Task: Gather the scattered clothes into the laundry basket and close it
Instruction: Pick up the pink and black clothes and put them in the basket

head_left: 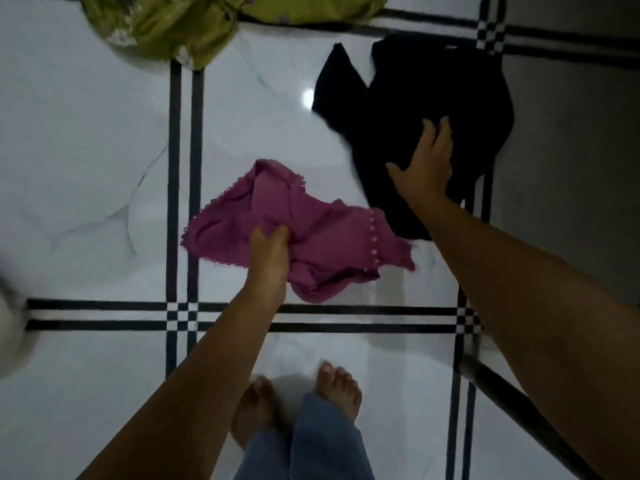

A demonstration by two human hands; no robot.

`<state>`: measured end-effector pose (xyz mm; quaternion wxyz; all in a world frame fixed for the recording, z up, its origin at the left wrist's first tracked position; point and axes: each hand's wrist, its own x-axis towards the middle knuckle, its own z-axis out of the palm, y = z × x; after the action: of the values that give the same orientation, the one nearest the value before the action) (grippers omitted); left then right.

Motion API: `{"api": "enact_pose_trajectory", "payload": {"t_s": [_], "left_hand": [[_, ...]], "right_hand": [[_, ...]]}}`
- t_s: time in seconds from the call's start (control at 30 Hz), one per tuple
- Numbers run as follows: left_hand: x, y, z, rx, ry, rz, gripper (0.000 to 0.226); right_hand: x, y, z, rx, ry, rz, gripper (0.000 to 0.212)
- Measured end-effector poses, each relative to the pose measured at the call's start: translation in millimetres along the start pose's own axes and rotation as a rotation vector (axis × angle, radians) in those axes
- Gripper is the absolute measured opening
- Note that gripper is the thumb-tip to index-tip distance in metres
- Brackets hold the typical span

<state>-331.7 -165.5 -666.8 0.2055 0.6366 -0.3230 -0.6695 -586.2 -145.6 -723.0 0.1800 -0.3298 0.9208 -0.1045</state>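
Observation:
A pink knitted garment [332, 237] with a beaded edge hangs low over the white tiled floor, bunched in my left hand [268, 258]. To its right a black garment [415, 109] lies spread on the floor. My right hand [426, 161] rests flat on the black garment's lower part with fingers spread. A green patterned cloth [162, 26] lies at the top left edge. No laundry basket shows in this view.
The floor [86, 150] is glossy white tile with dark double stripes. My bare feet [298, 393] and blue trouser legs stand at the bottom centre. A dark slanted bar [512, 403] crosses the bottom right. A blurred pale object [10, 327] sits at the left edge.

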Motion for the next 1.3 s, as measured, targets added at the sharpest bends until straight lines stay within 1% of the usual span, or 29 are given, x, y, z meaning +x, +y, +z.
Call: {"api": "enact_pose_trajectory", "payload": {"t_s": [0.1, 0.13, 0.17, 0.2, 0.23, 0.27, 0.33, 0.37, 0.4, 0.43, 0.5, 0.53, 0.6, 0.63, 0.67, 0.7, 0.77, 0.8, 0.87, 0.9, 0.93, 1.0, 1.07, 1.1, 1.13, 1.2, 1.23, 1.3], "left_hand": [[23.7, -1.1, 4.7, 0.012, 0.018, 0.042, 0.016], [30.4, -1.9, 4.3, -0.009, 0.007, 0.029, 0.014], [36.2, -3.1, 3.5, -0.04, -0.014, 0.004, 0.018], [40.1, -1.8, 2.7, -0.074, -0.036, -0.031, 0.03], [41.4, -0.8, 1.0, -0.102, -0.058, -0.074, 0.044], [38.4, 1.6, 0.8, -0.103, -0.067, -0.107, 0.055], [21.7, 10.8, 1.3, -0.072, -0.025, -0.152, 0.061], [10.9, 17.0, 1.8, -0.037, 0.002, -0.174, 0.059], [0.1, 23.1, 2.2, 0.018, 0.031, -0.182, 0.053], [-11.5, 33.0, 2.9, 0.102, 0.056, -0.171, 0.044], [-38.8, 58.9, 4.0, 0.255, 0.069, -0.139, 0.018], [-53.2, 79.3, 4.8, 0.312, 0.067, -0.127, 0.015], [-90.4, 125.2, 6.5, 0.391, 0.043, -0.092, 0.02], [-110.0, 154.1, 8.4, 0.436, 0.038, -0.054, 0.028], [-132.4, 189.0, 10.9, 0.483, 0.031, -0.029, 0.034], [-155.8, 226.2, 14.5, 0.521, 0.023, 0.004, 0.035], [-197.4, 296.4, 25.3, 0.555, -0.021, 0.079, 0.039], [-225.2, 344.9, 30.8, 0.561, -0.033, 0.126, 0.038], [-269.3, 433.0, 40.1, 0.602, -0.055, 0.226, 0.032], [-283.6, 465.0, 44.6, 0.612, -0.064, 0.26, 0.031], [-293.3, 496.7, 48.3, 0.604, -0.07, 0.295, 0.032], [-304.3, 561.6, 54.5, 0.567, -0.075, 0.366, 0.043], [-299.6, 612.0, 63.2, 0.522, -0.093, 0.402, 0.051], [-295.2, 636.6, 69.0, 0.495, -0.099, 0.405, 0.05], [-285.4, 662.0, 75.3, 0.461, -0.098, 0.425, 0.044], [-265.8, 708.0, 90.4, 0.41, -0.083, 0.453, 0.023], [-248.7, 733.1, 101.1, 0.373, -0.066, 0.446, 0.02], [-223.4, 772.9, 120.4, 0.296, -0.057, 0.413, 0.029]], "right_hand": [[41.9, 4.7, 4.7, 0.17, -0.241, 0.098, 0.132], [46.8, 6.9, 10.4, 0.144, -0.306, 0.103, 0.139], [46.4, 9.3, 17.0, 0.089, -0.343, 0.097, 0.138], [41.9, 9.6, 21.0, 0.037, -0.361, 0.083, 0.128], [33.4, 11.7, 26.2, 0.017, -0.37, 0.069, 0.11], [22.5, 13.7, 28.3, 0.047, -0.368, 0.054, 0.086], [-6.1, 15.9, 23.2, 0.183, -0.343, 0.061, 0.043], [-23.7, 13.7, 14.4, 0.264, -0.335, 0.093, 0.03], [-41.3, 9.3, 4.1, 0.362, -0.309, 0.138, 0.024], [-57.4, 2.5, -10.4, 0.475, -0.259, 0.192, 0.02], [-84.6, -13.2, -47.2, 0.685, -0.111, 0.259, 0.015], [-93.5, -24.6, -75.3, 0.756, -0.044, 0.262, 0.015], [-110.6, -51.8, -139.8, 0.85, 0.018, 0.254, 0.011], [-115.9, -66.3, -178.2, 0.873, 0.026, 0.241, 0.009], [-120.3, -82.0, -220.8, 0.877, 0.024, 0.225, 0.014], [-124.5, -98.6, -262.7, 0.873, 0.019, 0.207, 0.018], [-126.0, -129.5, -336.9, 0.897, 0.023, 0.144, 0.012], [-123.2, -153.2, -388.1, 0.919, 0.009, 0.112, 0.01], [-112.2, -198.8, -485.2, 0.898, -0.026, 0.032, 0.021], [-106.8, -213.4, -515.4, 0.874, -0.051, -0.03, 0.026], [-98.3, -230.2, -547.1, 0.858, -0.09, -0.085, 0.028], [-75.7, -263.0, -606.7, 0.853, -0.155, -0.125, 0.028], [-46.6, -286.5, -645.4, 0.872, -0.208, -0.159, 0.034], [-31.6, -299.9, -661.9, 0.88, -0.21, -0.167, 0.04], [-13.1, -316.0, -677.3, 0.9, -0.197, -0.184, 0.045], [20.8, -346.9, -698.3, 0.941, -0.191, -0.194, 0.048], [45.5, -363.0, -706.2, 0.944, -0.2, -0.189, 0.048], [78.9, -391.0, -721.6, 0.956, -0.243, -0.188, 0.049]]}}
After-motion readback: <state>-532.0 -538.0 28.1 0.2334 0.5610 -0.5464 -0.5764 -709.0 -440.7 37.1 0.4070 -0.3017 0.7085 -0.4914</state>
